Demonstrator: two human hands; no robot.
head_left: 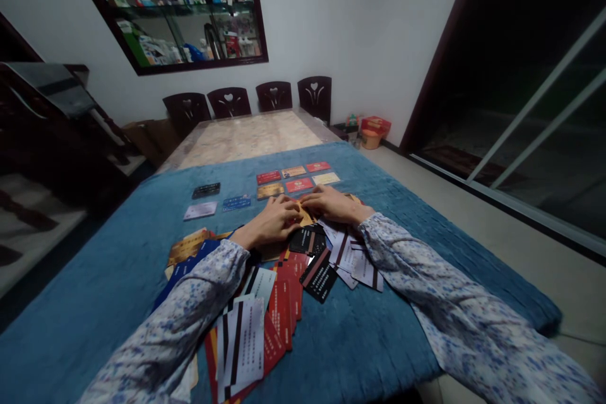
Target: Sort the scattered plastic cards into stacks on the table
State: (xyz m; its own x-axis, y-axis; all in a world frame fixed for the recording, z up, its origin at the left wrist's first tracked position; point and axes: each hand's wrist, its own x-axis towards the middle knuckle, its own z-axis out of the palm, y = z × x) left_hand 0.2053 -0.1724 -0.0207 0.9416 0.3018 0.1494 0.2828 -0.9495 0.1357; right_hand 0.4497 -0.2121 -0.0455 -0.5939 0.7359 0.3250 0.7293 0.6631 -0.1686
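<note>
Close together over a pile of plastic cards are my two hands. My left hand (272, 221) has its fingers curled at the left edge of an orange card (307, 217). On the far right side of that card, the bent fingers of my right hand (334, 203) press; fingertips are partly hidden. Black cards with magnetic stripes (320, 274) and white ones (344, 249) lie just below. Nearer me, red cards (280, 310) and white striped cards (246, 342) overlap in a fan. Blue cards (192, 261) and gold cards (188, 246) lie by my left forearm.
Beyond my hands, red and gold cards (299, 185) sit in two rows. To their left lie a blue card (237, 202), a black card (206, 190) and a white card (200, 210). A blue cloth (118, 265) covers the table's near part. Dark chairs (228, 102) stand behind.
</note>
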